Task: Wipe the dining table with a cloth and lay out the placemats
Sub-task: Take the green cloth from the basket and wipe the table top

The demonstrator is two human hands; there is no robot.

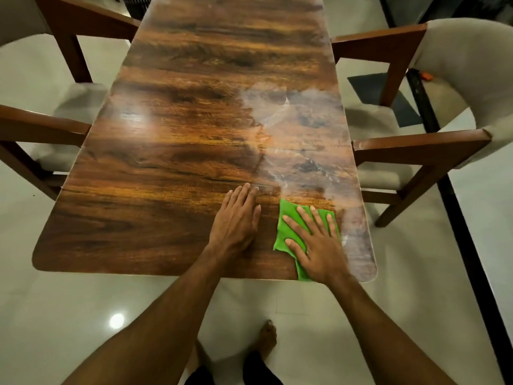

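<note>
Right hand [316, 245] flat, fingers spread, presses cloth [288, 215] on desk [155, 168]; left hand [236, 218] flat, grip open.

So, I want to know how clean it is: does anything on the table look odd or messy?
A whitish, cloudy smear covers the right side of the table, from mid-length down to the near right corner, by the green cloth under the right hand. It dulls the wood, which shines elsewhere.
</note>
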